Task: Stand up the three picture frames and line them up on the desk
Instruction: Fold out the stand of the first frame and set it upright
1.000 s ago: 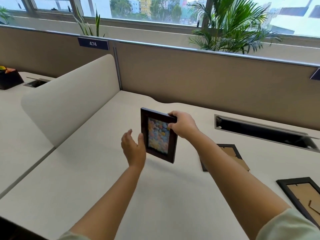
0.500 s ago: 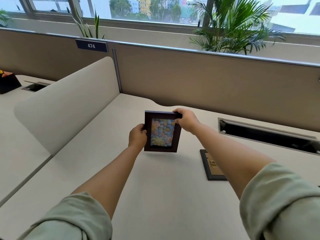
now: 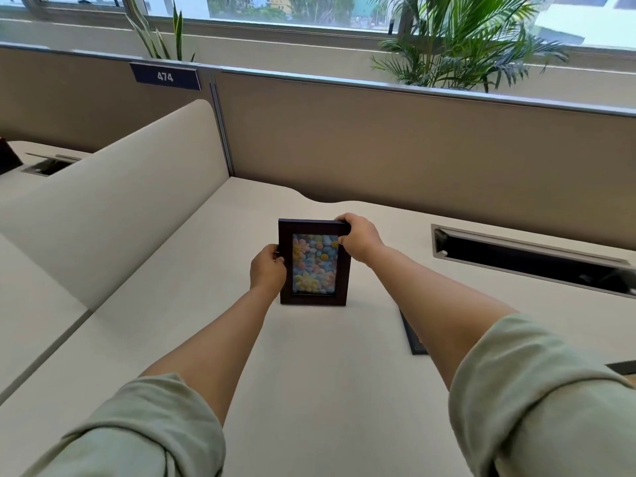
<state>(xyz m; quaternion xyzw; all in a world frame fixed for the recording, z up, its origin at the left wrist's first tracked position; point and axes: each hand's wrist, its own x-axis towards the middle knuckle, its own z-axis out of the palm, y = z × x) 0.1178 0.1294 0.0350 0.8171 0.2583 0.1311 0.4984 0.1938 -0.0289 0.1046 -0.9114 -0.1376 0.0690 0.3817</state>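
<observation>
Right now the first picture frame [image 3: 315, 263] stands upright in the middle of the picture, with its flower picture facing the person. Its bottom edge looks like it sits on the counter [image 3: 172, 304], though I cannot tell if it stands by itself. The left hand [image 3: 267, 269] has its grip closed on the left side of the frame. The right hand [image 3: 359, 237] has its grip closed on the top right corner. Both hands hold on, so I think this frame is being set in its spot and is not let go yet.

A second frame [image 3: 413, 335] lies flat on the counter at the lower right of the middle, mostly hidden behind the right arm. A dark corner [image 3: 619, 367] at the far right edge may be the third frame, but too little of it shows to be sure.

So I think the job is only just started. One frame is nearly stood up. The other two need to be stood up, and then all three must go in a line.
</observation>
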